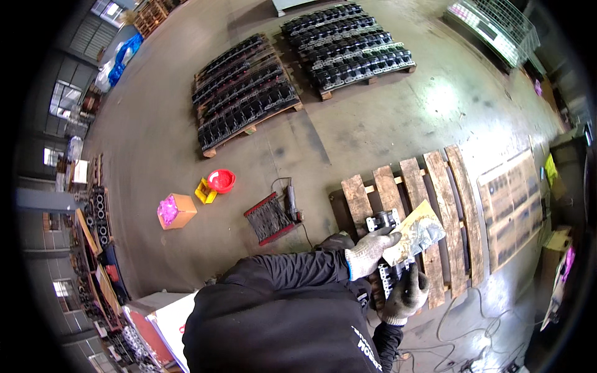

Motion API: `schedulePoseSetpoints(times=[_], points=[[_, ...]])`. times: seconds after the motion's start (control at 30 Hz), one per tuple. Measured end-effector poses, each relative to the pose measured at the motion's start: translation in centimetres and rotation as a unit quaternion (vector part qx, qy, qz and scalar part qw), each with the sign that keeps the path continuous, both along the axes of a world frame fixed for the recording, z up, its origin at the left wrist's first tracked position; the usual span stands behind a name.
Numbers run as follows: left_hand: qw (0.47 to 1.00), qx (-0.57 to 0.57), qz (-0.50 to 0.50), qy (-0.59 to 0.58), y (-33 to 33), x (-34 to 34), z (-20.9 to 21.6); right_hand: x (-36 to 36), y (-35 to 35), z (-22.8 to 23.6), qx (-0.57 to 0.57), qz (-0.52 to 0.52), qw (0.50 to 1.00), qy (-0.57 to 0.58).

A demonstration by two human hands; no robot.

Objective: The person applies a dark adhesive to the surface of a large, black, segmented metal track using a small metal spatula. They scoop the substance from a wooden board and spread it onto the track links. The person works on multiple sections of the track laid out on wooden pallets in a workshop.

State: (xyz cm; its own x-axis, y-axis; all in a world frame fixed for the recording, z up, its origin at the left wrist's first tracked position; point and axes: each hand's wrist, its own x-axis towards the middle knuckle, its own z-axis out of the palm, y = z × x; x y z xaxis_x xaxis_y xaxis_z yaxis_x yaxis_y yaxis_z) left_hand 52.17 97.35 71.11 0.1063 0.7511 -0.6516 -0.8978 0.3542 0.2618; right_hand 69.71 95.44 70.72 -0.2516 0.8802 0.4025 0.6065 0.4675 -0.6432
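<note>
My left hand (372, 252), in a grey knitted glove, is closed on the near left edge of a yellowish packet (406, 230) with a shiny, grey-smeared face. The packet is held tilted above a wooden pallet (437, 214). Just below its lower edge is my right hand (407, 297), gloved too, its darkened fingers pointing up and partly apart. Whether those fingertips touch the packet cannot be made out. Beneath both hands, silver and black metal parts (384, 219) lie on the pallet's near left side, partly hidden by the packet and gloves.
Two pallets of black metal parts (249, 93) (348, 46) stand farther off. A corded power tool (291, 202) lies by a red-edged rack (270, 221). Left of these are a red bowl (221, 180), a yellow bin (205, 191) and a cardboard box (179, 211). Cables (476, 323) trail at right.
</note>
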Motion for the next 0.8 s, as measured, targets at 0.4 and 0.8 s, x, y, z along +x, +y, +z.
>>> schedulePoseSetpoints(times=[0.4,0.8], points=[[1.0,-0.014,0.009,0.005,0.4,-0.5,0.4,-0.5,0.5,0.3,0.022,0.024,0.998,-0.055],[0.997,0.044,0.057,-0.009,1.4,-5.1,0.8,6.0,-4.5,-4.5,-0.311,-0.264,0.891,0.197]])
